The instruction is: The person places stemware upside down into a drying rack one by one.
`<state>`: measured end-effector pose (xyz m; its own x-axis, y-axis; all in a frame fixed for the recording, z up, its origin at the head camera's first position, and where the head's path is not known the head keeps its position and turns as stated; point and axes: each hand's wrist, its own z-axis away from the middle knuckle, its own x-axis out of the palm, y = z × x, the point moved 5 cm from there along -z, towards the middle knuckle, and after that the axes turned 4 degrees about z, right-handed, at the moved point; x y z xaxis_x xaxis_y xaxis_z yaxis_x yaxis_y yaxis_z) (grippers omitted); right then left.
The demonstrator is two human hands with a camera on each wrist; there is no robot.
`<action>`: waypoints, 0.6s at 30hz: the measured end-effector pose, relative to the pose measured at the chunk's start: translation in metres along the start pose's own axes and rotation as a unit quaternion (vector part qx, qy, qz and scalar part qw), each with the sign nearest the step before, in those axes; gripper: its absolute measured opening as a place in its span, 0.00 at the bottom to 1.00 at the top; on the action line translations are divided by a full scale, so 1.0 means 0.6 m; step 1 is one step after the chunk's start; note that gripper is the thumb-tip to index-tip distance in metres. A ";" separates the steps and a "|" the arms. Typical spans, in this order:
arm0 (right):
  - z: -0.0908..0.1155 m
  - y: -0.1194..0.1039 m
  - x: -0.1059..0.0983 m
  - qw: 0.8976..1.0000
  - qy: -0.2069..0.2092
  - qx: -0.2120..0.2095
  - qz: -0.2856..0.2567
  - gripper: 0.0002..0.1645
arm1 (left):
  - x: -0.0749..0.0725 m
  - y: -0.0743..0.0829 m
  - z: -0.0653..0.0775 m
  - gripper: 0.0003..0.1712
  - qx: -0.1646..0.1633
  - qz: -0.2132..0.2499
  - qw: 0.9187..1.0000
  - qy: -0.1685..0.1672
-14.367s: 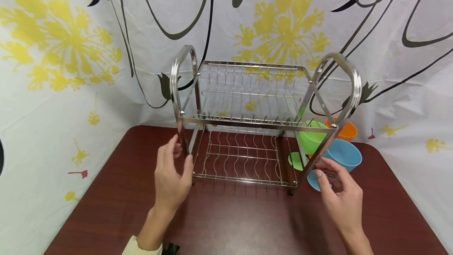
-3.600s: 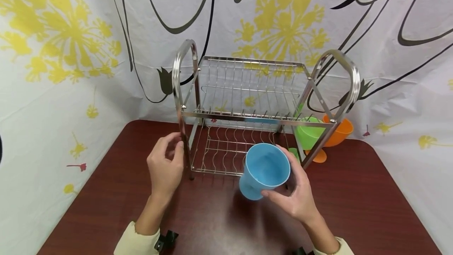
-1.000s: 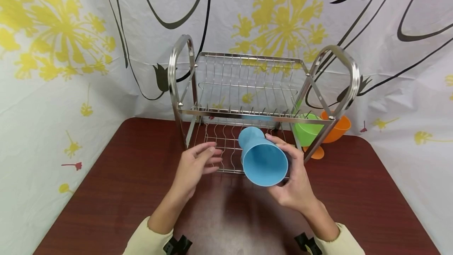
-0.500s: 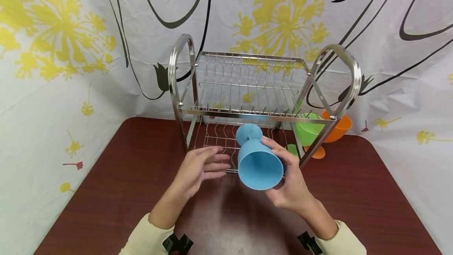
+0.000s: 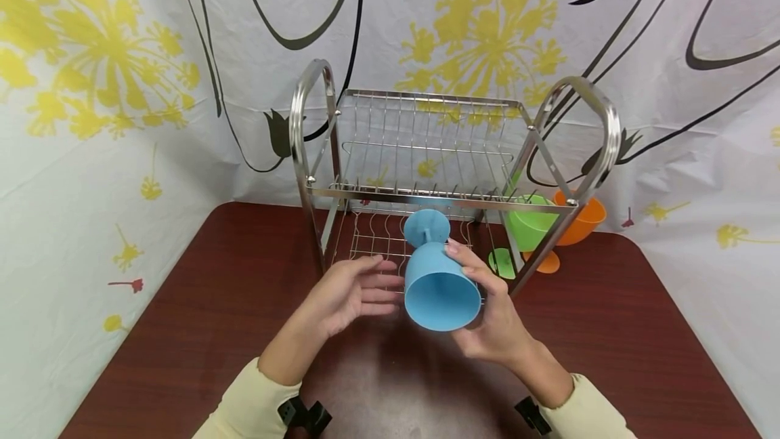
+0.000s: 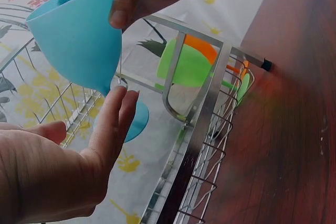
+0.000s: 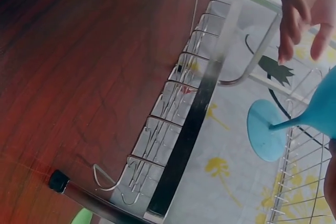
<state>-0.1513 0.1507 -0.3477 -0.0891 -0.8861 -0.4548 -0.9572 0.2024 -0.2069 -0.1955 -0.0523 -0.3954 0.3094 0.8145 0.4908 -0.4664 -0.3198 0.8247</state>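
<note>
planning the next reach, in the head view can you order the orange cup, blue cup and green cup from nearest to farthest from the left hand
1. Blue cup: just right of the left hand, held in the right hand.
2. Green cup: farther right, seen past the rack's right end.
3. Orange cup: farthest, to the right of the green cup.

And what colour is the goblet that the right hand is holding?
The goblet is plain light blue; it shows best in the head view.
</note>
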 end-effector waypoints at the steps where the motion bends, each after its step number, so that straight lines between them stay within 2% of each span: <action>1: 0.001 0.000 0.001 1.000 -0.002 -0.004 0.002 0.40 | 0.001 0.000 0.000 0.33 -0.004 0.000 1.000 -0.005; 8: 0.006 0.010 0.008 0.999 -0.025 -0.020 0.005 0.36 | 0.003 -0.001 -0.003 0.34 -0.037 0.014 0.999 -0.031; 18: 0.013 0.021 0.012 0.996 -0.057 -0.037 0.052 0.32 | 0.013 -0.002 -0.001 0.37 -0.068 0.028 0.996 -0.057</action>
<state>-0.1620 0.1503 -0.3604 -0.1612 -0.8085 -0.5660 -0.9624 0.2558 -0.0913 -0.1930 -0.0451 -0.3926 0.3681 0.7349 0.5695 -0.5907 -0.2882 0.7537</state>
